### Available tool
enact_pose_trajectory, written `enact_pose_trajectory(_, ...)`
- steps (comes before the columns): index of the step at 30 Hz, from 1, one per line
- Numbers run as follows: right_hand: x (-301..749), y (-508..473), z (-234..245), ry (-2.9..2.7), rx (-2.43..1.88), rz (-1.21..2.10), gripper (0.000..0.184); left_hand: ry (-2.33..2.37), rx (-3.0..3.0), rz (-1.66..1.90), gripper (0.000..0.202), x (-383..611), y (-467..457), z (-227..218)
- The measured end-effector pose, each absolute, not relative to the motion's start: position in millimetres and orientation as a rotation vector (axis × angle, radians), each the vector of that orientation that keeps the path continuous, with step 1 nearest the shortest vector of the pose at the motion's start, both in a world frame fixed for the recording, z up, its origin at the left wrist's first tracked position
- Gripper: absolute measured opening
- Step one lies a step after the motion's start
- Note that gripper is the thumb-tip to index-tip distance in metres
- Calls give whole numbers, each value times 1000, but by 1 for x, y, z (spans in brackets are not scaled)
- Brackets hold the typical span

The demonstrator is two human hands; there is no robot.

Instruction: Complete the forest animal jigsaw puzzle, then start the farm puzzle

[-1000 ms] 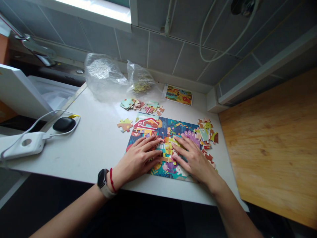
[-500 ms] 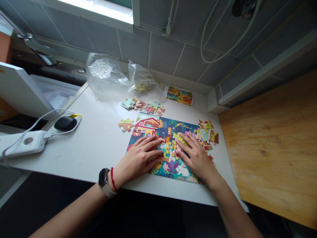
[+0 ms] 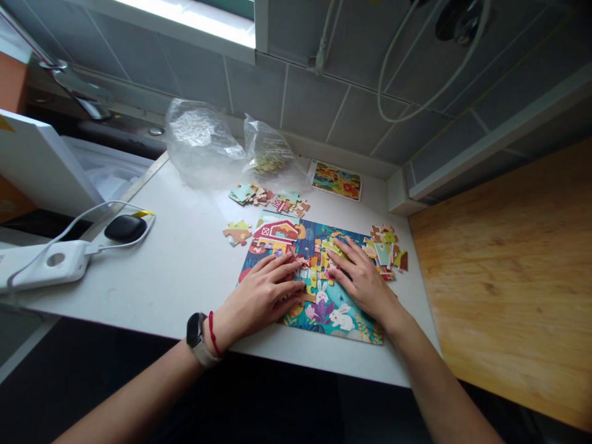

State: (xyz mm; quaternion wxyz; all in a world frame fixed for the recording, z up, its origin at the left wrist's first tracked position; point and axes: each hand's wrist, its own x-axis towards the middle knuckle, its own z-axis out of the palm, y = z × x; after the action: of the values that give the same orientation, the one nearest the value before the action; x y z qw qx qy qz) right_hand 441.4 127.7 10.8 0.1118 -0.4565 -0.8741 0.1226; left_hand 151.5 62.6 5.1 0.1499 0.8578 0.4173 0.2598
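A colourful jigsaw puzzle (image 3: 319, 311) lies flat on the white counter, with a red barn at its upper left and white rabbits near its lower edge. My left hand (image 3: 266, 287) rests on its left part, palm down, fingers stretched out and pointing right. On the right part lies my right hand (image 3: 363, 280), fingers spread, the tips touching yellow-green and pink pieces. Loose puzzle pieces (image 3: 250, 194) are heaped behind the puzzle, one puzzle piece (image 3: 237, 233) sits to its left, and more loose pieces (image 3: 393, 253) are at its right.
Behind the pieces stand a clear plastic bag (image 3: 201, 145) and a smaller bag (image 3: 268, 154) holding pieces. A picture card (image 3: 335, 180) lies near the wall. At left are a white power strip (image 3: 44, 268) and a black oval device (image 3: 125, 229). A wooden board (image 3: 504, 283) borders the right side.
My right hand has shifted up and slightly left across the puzzle, uncovering its lower right corner. My left hand stays in place on the puzzle.
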Motion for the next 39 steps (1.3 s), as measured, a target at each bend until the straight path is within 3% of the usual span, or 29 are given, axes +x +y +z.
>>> enact_pose_trajectory(19, 443, 121, 25, -2707, -1176, 356, 55, 1210, 2448, 739, 25, 152, 62, 5)
enact_pose_trajectory(39, 429, 109, 21, -2735, -1051, 114, 33, 1208, 2445, 746, 26, 152, 62, 4)
